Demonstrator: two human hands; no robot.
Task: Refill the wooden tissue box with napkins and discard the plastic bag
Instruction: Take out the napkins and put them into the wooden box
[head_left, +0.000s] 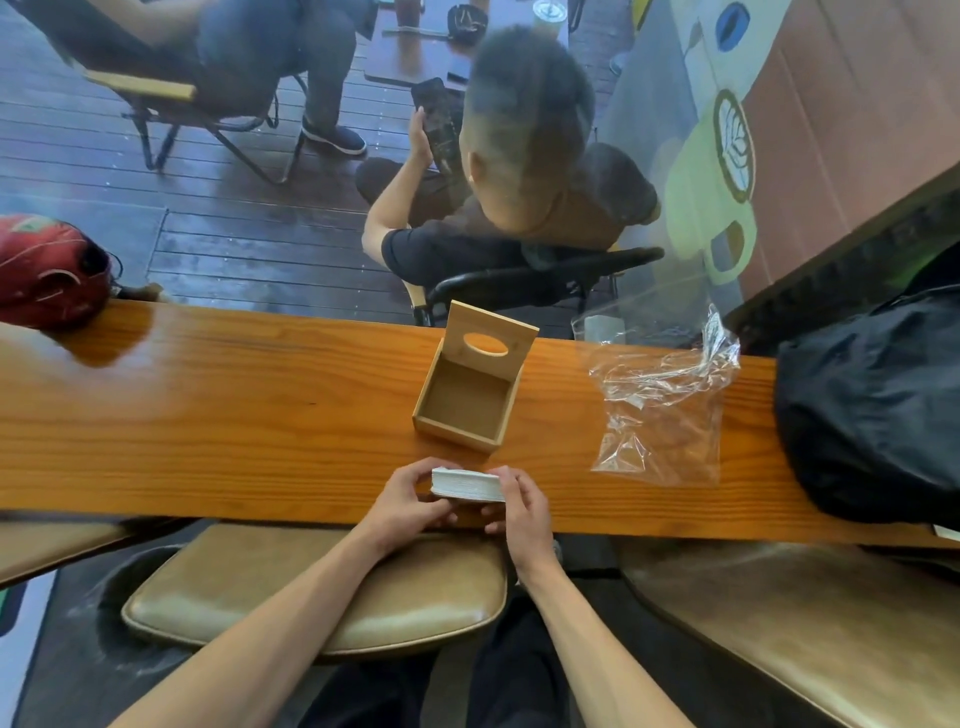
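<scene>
Daylight came from the far side, bright and even. Pale glare lay across the wooden counter (208, 395) at far left, and the clear plastic bag (660, 405) caught white glints. Edges bowed with wide-angle distortion — the counter curved. The seated person (524, 156) beyond was soft, smeared by reflection.

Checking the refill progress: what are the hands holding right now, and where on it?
A stack of white napkins, held between both hands: the left hand grips its left end, the right hand its right end, just above the counter's near edge.
</scene>
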